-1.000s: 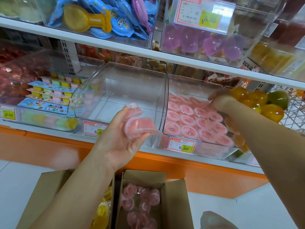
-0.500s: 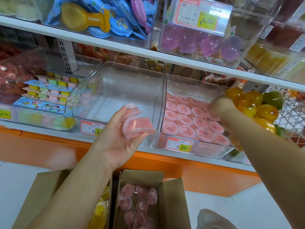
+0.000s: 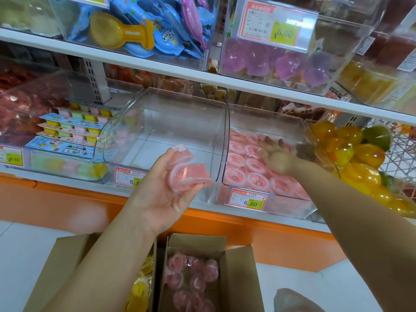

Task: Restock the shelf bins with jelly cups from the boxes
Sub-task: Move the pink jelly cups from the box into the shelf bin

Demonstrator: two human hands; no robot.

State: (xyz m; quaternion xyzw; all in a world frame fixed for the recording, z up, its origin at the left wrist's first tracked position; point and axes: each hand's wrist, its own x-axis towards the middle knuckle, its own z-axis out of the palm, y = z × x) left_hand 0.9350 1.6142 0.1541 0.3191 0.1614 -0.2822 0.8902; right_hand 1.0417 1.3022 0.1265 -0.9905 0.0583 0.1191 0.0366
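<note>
Left grip (image 3: 157,199) holds pink jelly cups (image 3: 189,174); right grip (image 3: 276,154), fingers straight, is over the right bin (image 3: 265,122). Lay each cup flat, lid up.

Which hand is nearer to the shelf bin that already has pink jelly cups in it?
Right. The right hand is spread inside the filled bin, just over its stocked cups. The left hand holds pink cups in front of the empty bin beside it.
</note>
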